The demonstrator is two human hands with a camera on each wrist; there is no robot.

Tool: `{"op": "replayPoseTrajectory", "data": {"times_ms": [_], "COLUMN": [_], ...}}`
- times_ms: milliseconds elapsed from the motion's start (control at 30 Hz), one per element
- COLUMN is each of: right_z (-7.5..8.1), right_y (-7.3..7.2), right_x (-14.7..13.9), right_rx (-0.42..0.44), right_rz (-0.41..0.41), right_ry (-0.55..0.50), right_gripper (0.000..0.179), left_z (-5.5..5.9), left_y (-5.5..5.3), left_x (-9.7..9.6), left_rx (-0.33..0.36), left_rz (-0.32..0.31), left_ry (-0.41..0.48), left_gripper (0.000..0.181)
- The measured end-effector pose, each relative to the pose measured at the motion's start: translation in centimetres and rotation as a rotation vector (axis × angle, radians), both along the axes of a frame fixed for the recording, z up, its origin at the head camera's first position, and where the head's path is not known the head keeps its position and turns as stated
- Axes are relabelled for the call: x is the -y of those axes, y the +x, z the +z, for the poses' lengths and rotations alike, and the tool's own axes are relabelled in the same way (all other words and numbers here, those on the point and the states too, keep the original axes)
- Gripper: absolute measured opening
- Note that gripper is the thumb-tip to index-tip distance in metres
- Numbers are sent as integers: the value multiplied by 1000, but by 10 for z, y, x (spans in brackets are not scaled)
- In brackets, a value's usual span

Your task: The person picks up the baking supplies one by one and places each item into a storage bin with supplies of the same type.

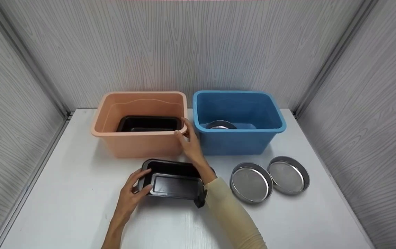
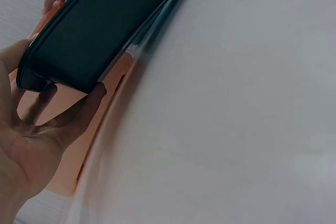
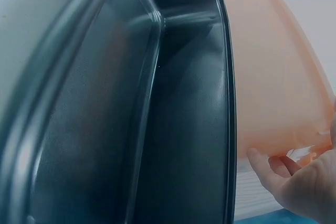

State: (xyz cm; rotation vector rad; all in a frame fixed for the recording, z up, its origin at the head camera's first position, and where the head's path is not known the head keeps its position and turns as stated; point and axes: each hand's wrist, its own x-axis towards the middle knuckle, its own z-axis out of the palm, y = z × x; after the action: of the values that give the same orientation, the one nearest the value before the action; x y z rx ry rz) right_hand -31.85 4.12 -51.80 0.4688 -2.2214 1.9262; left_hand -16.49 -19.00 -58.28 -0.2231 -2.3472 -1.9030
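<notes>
A black loaf pan (image 1: 177,186) is tilted above the white table, its hollow facing the head camera. At its left end, my left hand (image 1: 128,200) grips the pan; in the left wrist view the fingers (image 2: 86,111) bend round its edge. My right hand (image 1: 194,148) holds the front right corner of the orange bin (image 1: 142,144), thumb outside the wall. The right forearm passes over the pan's right end and hides part of it. Inside the orange bin lies another black loaf pan (image 1: 149,121).
A blue bin (image 1: 232,142) stands just right of the orange one, with a round metal pan (image 1: 221,124) inside. Two shallow round metal pans (image 1: 251,185) sit side by side on the table at right. Grained panels (image 1: 198,48) enclose the table's back and sides.
</notes>
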Motion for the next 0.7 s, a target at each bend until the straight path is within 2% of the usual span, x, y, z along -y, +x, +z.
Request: {"op": "replayPoseTrajectory", "data": {"times_ms": [133,333,533,700], "right_z": [0,0,-1,-1], "right_y": [0,-1,-1,-1], "right_x": [0,0,0,0], "right_rx": [5,-1,-1,8], "right_rz": [-9,-14,-28,-20], "right_ry": [13,21,38,40], "right_gripper": [60,60,61,61], "left_z": [1,2,2,4], "left_y": [0,-1,0,1], "left_x": [0,0,1,1], "left_rx": [13,-10,-22,-26], "left_rz": [-20,-11,-5,28], "left_ry": [20,27,71,104], "left_gripper": [55,59,54,48]}}
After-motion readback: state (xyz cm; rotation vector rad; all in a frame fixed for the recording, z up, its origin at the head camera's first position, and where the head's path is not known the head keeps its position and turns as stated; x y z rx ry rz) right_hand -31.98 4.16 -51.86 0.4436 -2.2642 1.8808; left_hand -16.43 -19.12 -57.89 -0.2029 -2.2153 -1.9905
